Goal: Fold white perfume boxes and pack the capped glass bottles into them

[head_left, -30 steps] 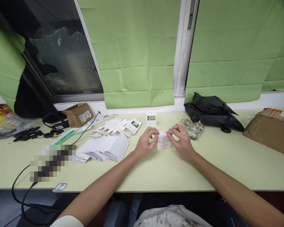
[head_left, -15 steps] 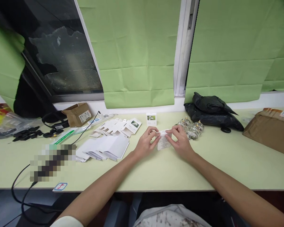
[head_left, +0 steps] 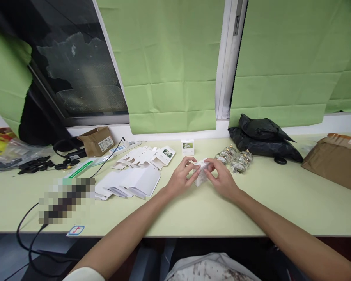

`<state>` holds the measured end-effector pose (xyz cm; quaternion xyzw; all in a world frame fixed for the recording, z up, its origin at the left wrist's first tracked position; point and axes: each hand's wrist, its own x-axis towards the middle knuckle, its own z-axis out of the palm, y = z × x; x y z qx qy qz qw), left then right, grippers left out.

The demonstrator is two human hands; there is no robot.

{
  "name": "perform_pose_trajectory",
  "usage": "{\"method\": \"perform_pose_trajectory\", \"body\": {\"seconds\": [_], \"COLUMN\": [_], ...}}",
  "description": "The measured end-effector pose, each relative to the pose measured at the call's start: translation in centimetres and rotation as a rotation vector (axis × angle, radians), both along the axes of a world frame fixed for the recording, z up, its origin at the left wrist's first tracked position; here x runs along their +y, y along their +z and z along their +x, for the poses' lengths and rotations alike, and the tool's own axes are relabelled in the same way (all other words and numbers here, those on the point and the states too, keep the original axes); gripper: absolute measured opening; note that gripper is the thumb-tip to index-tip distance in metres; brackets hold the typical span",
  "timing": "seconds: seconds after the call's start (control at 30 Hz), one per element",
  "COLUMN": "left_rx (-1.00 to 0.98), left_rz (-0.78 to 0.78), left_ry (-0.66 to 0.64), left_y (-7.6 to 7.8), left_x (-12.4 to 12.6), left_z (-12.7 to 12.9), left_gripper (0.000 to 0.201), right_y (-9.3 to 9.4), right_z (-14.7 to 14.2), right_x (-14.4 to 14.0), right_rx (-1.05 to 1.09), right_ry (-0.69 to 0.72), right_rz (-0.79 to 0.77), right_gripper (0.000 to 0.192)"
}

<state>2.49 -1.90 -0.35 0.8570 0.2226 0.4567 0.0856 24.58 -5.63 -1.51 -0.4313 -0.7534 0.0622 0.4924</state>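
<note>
The left hand (head_left: 179,176) and the right hand (head_left: 222,178) both pinch a small white box (head_left: 201,178) near its top, over the pale green table (head_left: 204,216) — whether its base touches, I cannot tell. Behind it stands 1 picture-fronted carton (head_left: 188,148); flattened white cartons (head_left: 144,182) lie to the left, 2 shiny, clear-wrapped bundles (head_left: 241,161) to the right.

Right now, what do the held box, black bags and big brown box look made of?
Held box: probably smooth white card, given flat printed faces. Black bags: likely glossy plastic film, by shiny creases. Big brown box: seemingly matte cardboard, dull stiff sides.
</note>
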Motion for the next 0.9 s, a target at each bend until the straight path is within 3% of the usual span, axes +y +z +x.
{"method": "perform_pose_trajectory", "body": {"seconds": [0.17, 0.27, 0.4, 0.57, 0.77, 0.9], "left_rx": [-0.108, -0.140, -0.075, 0.004, 0.067, 0.058], "left_rz": [-0.200, -0.295, -0.345, -0.489, -0.474, -0.284], "left_ry": [-0.082, -0.052, 0.063, 0.081, 0.101, 0.130], "left_y": [-0.4, -0.7, -1.2, -1.7, -2.1, -2.1], "left_x": [-0.4, -0.1, 0.7, 1.3, 1.4, 1.5], "left_z": [0.4, 0.8, 0.6, 0.0, 0.1, 0.2], "left_gripper": [0.029, 0.041, 0.067, 0.060, 0.046, 0.064], "right_y": [-0.1, -0.2, -0.4, -0.5, -0.4, -0.4], "right_z": [0.0, 0.0, 0.1, 0.1, 0.3, 0.3], "right_x": [0.0, 0.1, 0.4, 0.7, 0.9, 0.7], "right_rx": [0.067, 0.062, 0.104, 0.087, -0.056, -0.052], "right_ry": [0.017, 0.008, -0.026, -0.006, -0.089, -0.064], "right_rz": [-0.156, -0.218, -0.241, -0.190, -0.057, -0.109], "right_gripper": [0.060, 0.072, 0.062, 0.053, 0.048, 0.046]}}
